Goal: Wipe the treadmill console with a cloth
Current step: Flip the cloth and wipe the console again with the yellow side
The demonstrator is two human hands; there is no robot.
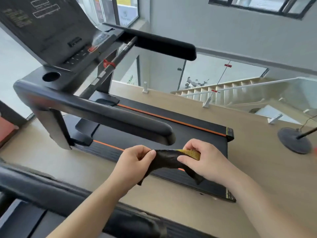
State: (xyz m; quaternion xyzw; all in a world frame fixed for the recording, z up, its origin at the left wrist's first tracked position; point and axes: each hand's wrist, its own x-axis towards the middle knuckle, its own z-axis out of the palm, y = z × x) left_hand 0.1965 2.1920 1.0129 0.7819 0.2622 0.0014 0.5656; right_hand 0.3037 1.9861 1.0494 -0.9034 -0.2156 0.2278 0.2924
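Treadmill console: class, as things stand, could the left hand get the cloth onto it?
Probably, though not immediately: the left hand pinches the cloth far below the console; nothing visibly blocks the way.

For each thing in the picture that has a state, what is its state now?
cloth: held stretched between both hands, not touching the console
left hand: shut on the cloth
right hand: shut on the cloth
console: screen dark, not being wiped
cup holder: empty
treadmill belt: nothing on it
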